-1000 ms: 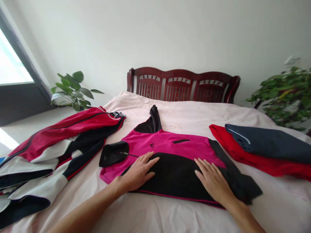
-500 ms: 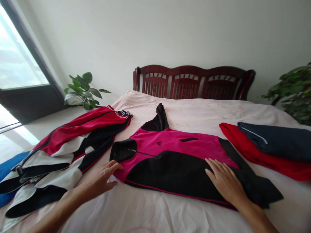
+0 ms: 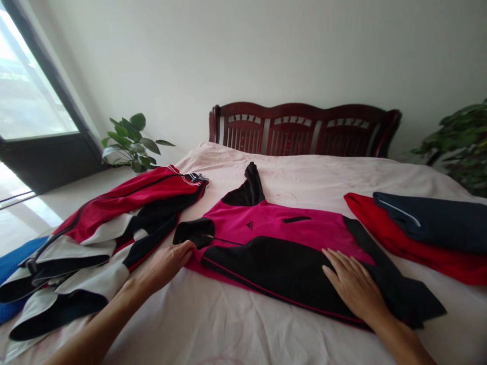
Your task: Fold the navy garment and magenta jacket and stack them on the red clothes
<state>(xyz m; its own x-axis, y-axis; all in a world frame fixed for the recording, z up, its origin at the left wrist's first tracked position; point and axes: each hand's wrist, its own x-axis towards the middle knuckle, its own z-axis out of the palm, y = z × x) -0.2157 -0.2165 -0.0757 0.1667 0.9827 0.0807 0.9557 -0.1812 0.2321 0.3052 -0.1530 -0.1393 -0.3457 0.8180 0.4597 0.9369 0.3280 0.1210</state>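
Note:
A pink and black zip-neck jacket [image 3: 262,263] lies spread on the bed, its dark collar pointing left and its hem to the right. One black sleeve stretches toward the headboard; the near sleeve is folded along the body. At the shoulder just below the collar, my left hand [image 3: 167,266] pinches the pink fabric, fingers closed. My right hand [image 3: 353,284] rests flat with fingers extended on the black part near the hem.
Red, white and navy clothes [image 3: 125,223] lie to the left, over a blue garment [image 3: 17,263]. On the right, folded navy clothing [image 3: 441,220] sits on folded red clothing [image 3: 411,253]. Behind stands a wooden headboard [image 3: 291,132], with plants [image 3: 133,137] at both sides.
My left hand has moved slightly up and right and closed on the jacket's shoulder. The near black sleeve edge has lifted, showing pink fabric beneath. My right hand stays put.

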